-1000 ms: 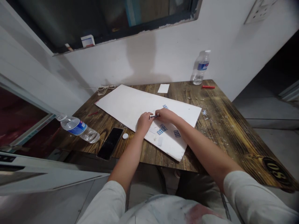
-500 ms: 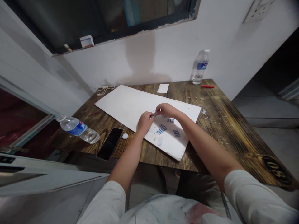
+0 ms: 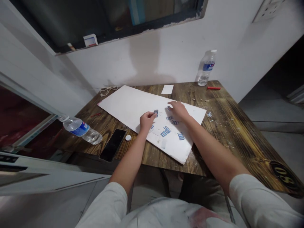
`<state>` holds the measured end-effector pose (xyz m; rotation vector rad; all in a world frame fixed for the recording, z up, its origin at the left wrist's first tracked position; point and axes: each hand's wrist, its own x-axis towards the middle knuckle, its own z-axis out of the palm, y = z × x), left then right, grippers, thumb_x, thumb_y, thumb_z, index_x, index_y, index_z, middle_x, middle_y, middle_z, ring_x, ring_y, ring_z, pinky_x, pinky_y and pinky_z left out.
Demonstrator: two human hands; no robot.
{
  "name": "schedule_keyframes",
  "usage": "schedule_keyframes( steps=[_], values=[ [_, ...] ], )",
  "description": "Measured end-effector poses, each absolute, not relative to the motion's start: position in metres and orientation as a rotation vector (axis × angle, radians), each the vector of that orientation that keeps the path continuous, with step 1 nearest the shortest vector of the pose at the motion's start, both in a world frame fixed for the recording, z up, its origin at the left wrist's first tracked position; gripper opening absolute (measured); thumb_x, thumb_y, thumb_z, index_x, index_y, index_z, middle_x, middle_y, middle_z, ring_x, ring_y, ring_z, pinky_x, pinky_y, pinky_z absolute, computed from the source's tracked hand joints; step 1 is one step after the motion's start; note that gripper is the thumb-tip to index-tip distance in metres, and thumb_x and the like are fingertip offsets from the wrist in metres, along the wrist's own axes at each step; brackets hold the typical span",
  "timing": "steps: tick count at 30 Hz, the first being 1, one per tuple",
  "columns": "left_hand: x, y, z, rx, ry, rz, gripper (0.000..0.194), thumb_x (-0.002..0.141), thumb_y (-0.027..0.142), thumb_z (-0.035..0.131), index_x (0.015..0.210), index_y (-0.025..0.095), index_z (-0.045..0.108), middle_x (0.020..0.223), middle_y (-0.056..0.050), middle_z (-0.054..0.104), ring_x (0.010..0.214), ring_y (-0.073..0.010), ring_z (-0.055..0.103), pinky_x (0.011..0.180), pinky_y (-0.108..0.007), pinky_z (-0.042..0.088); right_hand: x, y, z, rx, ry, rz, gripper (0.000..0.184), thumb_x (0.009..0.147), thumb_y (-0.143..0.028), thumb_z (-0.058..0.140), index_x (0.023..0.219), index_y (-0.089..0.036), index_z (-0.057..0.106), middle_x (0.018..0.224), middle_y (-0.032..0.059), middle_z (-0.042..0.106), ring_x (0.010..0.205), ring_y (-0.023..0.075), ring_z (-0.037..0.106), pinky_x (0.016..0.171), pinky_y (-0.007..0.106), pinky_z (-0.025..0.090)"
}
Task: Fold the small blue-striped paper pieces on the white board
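Observation:
My left hand is pinched on a small dark strip piece with blue edges, held over the white board. To the right, my right hand hovers above or rests on the board, its fingers apart. Near its fingertips lies another small blue-edged piece, partly covered by them. Several groups of blue-edged strips are spread on the board below the hands, among them one group in the middle and another nearer the right edge. A pale slip lies close to the front edge.
The board lies slantwise on a wooden table. On the left are a water bottle, a black phone and a white cap. Another bottle, a red stick-like object and white paper stand or lie towards the wall.
My hands were together at a small piece; now they are apart. The right hand has moved right and let go, while the left keeps the piece. The view has shifted slightly.

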<state>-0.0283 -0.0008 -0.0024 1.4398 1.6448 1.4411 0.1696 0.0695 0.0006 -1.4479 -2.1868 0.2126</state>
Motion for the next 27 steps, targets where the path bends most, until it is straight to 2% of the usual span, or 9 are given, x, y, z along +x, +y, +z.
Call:
schedule_keyframes(
  steps=[2, 7, 13, 17, 22, 27],
  values=[
    [-0.029, 0.002, -0.004, 1.297, 1.592, 1.508, 0.013, 0.069, 0.03, 0.073, 0.069, 0.018, 0.069, 0.064, 0.001, 0.065, 0.062, -0.0116, 0.056, 0.058, -0.022, 0.044, 0.175, 0.071, -0.008, -1.481, -2.305, 0.177, 0.041, 0.09, -0.017, 0.049, 0.13, -0.017, 0.059, 0.129, 0.0123, 0.063, 0.115, 0.0274, 0.054, 0.09, 0.035, 0.041],
    [-0.031, 0.005, -0.007, 1.17, 1.538, 1.575, 0.018, 0.067, 0.034, 0.074, 0.07, 0.017, 0.068, 0.064, 0.001, 0.063, 0.059, -0.0108, 0.054, 0.049, -0.019, 0.038, 0.174, 0.069, -0.004, -1.501, -2.454, 0.112, 0.029, 0.089, -0.019, 0.048, 0.107, -0.02, 0.071, 0.11, 0.0097, 0.071, 0.102, 0.0255, 0.058, 0.081, 0.033, 0.039],
    [-0.03, 0.006, -0.009, 1.111, 1.555, 1.559, 0.019, 0.067, 0.035, 0.073, 0.072, 0.017, 0.068, 0.064, 0.001, 0.062, 0.058, -0.0103, 0.053, 0.045, -0.018, 0.036, 0.171, 0.061, 0.007, -1.5, -2.49, -0.027, 0.027, 0.089, -0.015, 0.045, 0.09, -0.013, 0.072, 0.095, 0.0134, 0.072, 0.089, 0.0236, 0.061, 0.073, 0.032, 0.036],
    [-0.031, 0.005, -0.006, 1.091, 1.561, 1.568, 0.018, 0.067, 0.034, 0.073, 0.07, 0.017, 0.067, 0.061, 0.001, 0.061, 0.055, -0.0092, 0.051, 0.045, -0.018, 0.035, 0.17, 0.058, 0.013, -1.46, -2.291, -0.014, 0.026, 0.09, -0.02, 0.046, 0.093, -0.015, 0.072, 0.093, 0.0122, 0.072, 0.082, 0.0218, 0.062, 0.069, 0.03, 0.036],
    [-0.028, 0.001, -0.001, 1.042, 1.534, 1.531, 0.019, 0.068, 0.035, 0.071, 0.072, 0.018, 0.065, 0.056, 0.003, 0.056, 0.05, -0.0088, 0.049, 0.043, -0.019, 0.032, 0.152, 0.049, 0.033, -1.267, -1.931, 0.142, 0.026, 0.093, -0.028, 0.049, 0.098, -0.015, 0.07, 0.079, 0.0084, 0.071, 0.07, 0.0188, 0.063, 0.066, 0.027, 0.041],
    [-0.025, -0.001, -0.002, 1.046, 1.457, 1.533, 0.016, 0.069, 0.032, 0.07, 0.072, 0.017, 0.063, 0.061, 0.001, 0.06, 0.052, -0.0093, 0.054, 0.047, -0.02, 0.036, 0.124, 0.028, 0.039, -1.052, -1.985, 0.117, 0.022, 0.091, -0.02, 0.048, 0.096, -0.016, 0.07, 0.082, 0.0074, 0.071, 0.072, 0.0176, 0.062, 0.07, 0.028, 0.043]
  ],
)
